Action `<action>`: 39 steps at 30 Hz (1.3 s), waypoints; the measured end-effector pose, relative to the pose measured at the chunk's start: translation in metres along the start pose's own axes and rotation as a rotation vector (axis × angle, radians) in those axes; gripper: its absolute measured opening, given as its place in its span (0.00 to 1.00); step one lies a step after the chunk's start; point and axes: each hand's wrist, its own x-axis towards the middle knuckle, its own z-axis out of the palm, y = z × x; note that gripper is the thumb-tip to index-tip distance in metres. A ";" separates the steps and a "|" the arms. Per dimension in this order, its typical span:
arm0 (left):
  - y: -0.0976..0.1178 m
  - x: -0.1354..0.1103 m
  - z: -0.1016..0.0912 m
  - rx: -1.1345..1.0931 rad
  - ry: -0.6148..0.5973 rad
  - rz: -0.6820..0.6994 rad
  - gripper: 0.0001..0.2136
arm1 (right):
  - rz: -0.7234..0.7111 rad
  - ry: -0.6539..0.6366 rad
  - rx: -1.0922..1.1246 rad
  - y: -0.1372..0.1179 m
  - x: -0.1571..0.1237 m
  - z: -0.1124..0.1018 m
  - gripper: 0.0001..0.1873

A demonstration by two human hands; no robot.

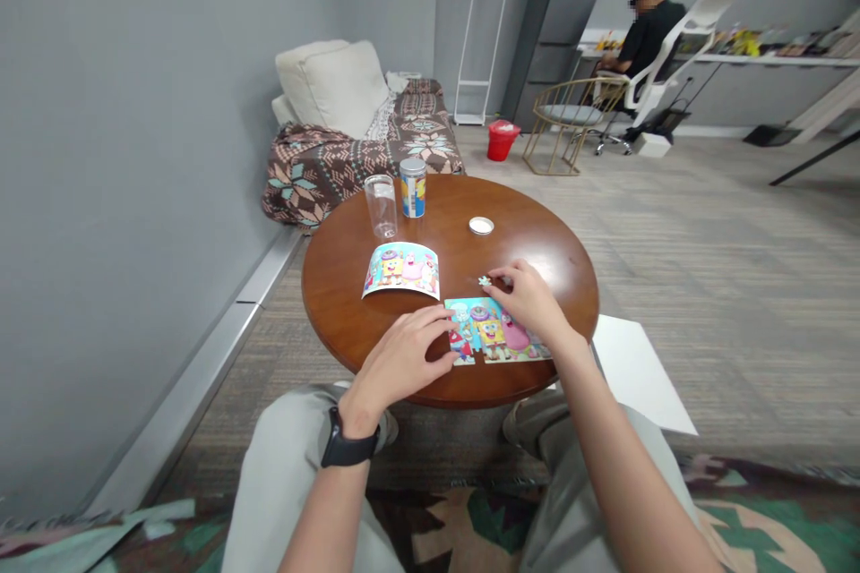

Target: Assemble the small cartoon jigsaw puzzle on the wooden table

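A jigsaw puzzle (494,333) with cartoon figures lies flat near the front of the round table; a small gap shows at its lower edge. My left hand (407,349) rests at the puzzle's left edge, fingers apart and holding nothing. Above the puzzle's top edge, my right hand (528,300) has thumb and index finger at a small puzzle piece (484,281), which appears pinched at their tips. My right hand and wrist hide the puzzle's right part. Left of it stands a curved picture sheet (401,270) with a similar cartoon scene.
On the wooden table (336,286) stand a clear glass (382,208), a cartoon-printed tin (413,190) and a round lid (481,226). Behind are a covered sofa (363,148), a red bin (502,141) and a wire chair (571,115). A person (653,31) sits at the far counter.
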 end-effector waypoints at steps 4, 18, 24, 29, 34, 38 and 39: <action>0.000 -0.001 -0.001 -0.006 0.000 0.007 0.18 | 0.048 -0.005 0.000 -0.003 0.006 0.003 0.07; 0.005 -0.002 -0.004 0.042 -0.042 -0.027 0.29 | -0.020 -0.010 0.056 -0.008 0.007 0.002 0.06; 0.005 -0.001 -0.003 0.092 -0.047 -0.033 0.31 | -0.011 0.012 0.071 -0.004 0.007 0.006 0.09; 0.005 0.000 -0.003 0.100 -0.055 -0.036 0.28 | 0.011 -0.029 0.129 0.000 0.006 0.008 0.12; 0.005 0.000 -0.003 0.100 -0.050 -0.026 0.27 | -0.030 -0.064 0.161 -0.009 0.005 0.000 0.08; 0.005 0.000 -0.003 0.097 -0.045 -0.019 0.27 | -0.074 -0.048 0.256 -0.027 -0.009 -0.013 0.08; 0.006 0.000 -0.003 0.097 -0.044 -0.017 0.27 | -0.089 -0.062 0.297 -0.030 -0.016 -0.017 0.10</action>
